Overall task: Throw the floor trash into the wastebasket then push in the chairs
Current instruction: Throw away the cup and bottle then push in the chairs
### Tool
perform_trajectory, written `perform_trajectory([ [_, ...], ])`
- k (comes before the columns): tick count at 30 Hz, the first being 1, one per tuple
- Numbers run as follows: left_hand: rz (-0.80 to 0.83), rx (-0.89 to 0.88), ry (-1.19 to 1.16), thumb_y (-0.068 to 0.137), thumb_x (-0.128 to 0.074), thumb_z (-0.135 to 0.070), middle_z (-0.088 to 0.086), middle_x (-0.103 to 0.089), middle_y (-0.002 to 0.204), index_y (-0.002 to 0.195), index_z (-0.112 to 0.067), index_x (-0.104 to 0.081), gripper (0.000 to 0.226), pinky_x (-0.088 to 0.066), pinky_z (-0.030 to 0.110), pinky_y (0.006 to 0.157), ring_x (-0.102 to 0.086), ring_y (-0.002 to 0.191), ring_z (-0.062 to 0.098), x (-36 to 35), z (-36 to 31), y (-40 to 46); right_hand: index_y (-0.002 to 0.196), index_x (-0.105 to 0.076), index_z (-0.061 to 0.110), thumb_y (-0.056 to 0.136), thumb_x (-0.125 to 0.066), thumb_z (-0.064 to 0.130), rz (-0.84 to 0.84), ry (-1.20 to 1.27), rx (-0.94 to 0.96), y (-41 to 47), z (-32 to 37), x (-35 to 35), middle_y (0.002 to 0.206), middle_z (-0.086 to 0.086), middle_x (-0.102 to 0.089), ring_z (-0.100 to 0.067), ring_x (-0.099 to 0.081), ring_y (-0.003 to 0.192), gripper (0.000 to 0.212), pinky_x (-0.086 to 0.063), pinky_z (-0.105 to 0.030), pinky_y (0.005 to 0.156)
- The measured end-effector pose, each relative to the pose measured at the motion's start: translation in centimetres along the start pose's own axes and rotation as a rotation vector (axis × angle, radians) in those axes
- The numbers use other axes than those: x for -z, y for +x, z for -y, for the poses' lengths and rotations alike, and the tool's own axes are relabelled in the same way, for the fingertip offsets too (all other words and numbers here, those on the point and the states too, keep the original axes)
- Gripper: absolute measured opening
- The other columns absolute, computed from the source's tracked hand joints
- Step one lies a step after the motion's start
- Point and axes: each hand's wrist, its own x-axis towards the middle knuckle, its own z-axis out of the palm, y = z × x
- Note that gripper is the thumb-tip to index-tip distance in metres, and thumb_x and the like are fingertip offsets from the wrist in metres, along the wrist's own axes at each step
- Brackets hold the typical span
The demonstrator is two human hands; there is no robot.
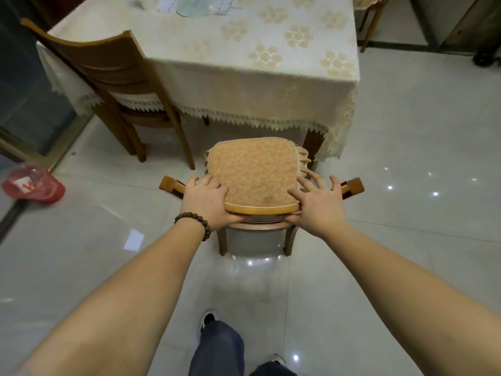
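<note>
A wooden chair (261, 208) with an orange patterned cushion (253, 172) stands in front of me, its seat short of the table's lace edge. My left hand (207, 203) grips the top rail of the chair back on the left side, thumb under the rail. My right hand (315, 203) holds the same rail on the right, fingers spread over the cushion. A red wastebasket (34, 183) lined with a clear bag stands on the floor at the far left. A white scrap of paper (133, 239) lies on the tiles left of my forearm.
The table (244, 58) wears a cream flowered cloth. A second wooden chair (108, 85) is tucked in at the table's left side. A metal door track (32, 156) runs along the left. Another chair's legs (372, 23) show at the top right. Glossy tiles surround me.
</note>
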Motion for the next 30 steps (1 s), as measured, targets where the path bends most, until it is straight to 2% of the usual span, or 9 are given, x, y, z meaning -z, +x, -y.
perform_trajectory([
  [8,0.021,-0.034,0.025,0.051,-0.021,-0.099,-0.005,-0.041,0.148,0.142,-0.027,-0.041,0.117,-0.016,0.049,0.115,-0.018,0.145,0.022,0.6,4.3,7.6,0.132,-0.047,0.036,0.073,-0.046,0.075,-0.082,0.008,-0.024,7.1,0.5,0.8,0.146,0.001,-0.04,-0.024,-0.025,0.139,0.07,-0.01,-0.056,0.11],
  [13,0.028,-0.103,0.049,0.056,-0.026,-0.097,-0.004,-0.033,0.153,0.147,-0.028,-0.032,0.114,-0.013,0.049,0.116,-0.013,0.146,0.023,1.1,8.5,14.1,0.129,-0.05,0.035,0.071,-0.049,0.076,-0.133,0.031,-0.08,13.2,1.7,1.0,0.14,-0.001,-0.049,-0.025,-0.034,0.134,0.071,-0.015,-0.055,0.108],
  [18,0.014,-0.142,0.045,0.056,-0.026,-0.097,-0.002,-0.031,0.154,0.147,-0.025,-0.03,0.117,-0.011,0.049,0.116,-0.011,0.146,0.023,1.9,11.7,20.7,0.124,-0.056,0.032,0.068,-0.051,0.077,-0.154,0.035,-0.136,19.7,2.1,1.9,0.133,-0.003,-0.056,-0.027,-0.043,0.128,0.071,-0.022,-0.056,0.105],
  [24,-0.004,-0.177,0.024,0.06,-0.027,-0.096,-0.001,-0.032,0.154,0.147,-0.026,-0.031,0.112,-0.013,0.049,0.116,-0.013,0.146,0.022,2.4,12.9,27.1,0.131,-0.05,0.034,0.07,-0.045,0.079,-0.096,0.009,-0.161,25.6,0.2,3.0,0.14,-0.001,-0.049,-0.025,-0.038,0.132,0.076,-0.018,-0.054,0.108],
  [30,-0.013,-0.203,0.02,0.063,-0.031,-0.094,-0.003,-0.03,0.155,0.147,-0.027,-0.029,0.108,-0.014,0.05,0.115,-0.013,0.146,0.022,3.0,13.9,33.1,0.128,-0.053,0.035,0.069,-0.045,0.079,-0.084,0.003,-0.184,31.2,-1.5,3.6,0.137,-0.001,-0.051,-0.025,-0.039,0.13,0.075,-0.02,-0.053,0.107],
])
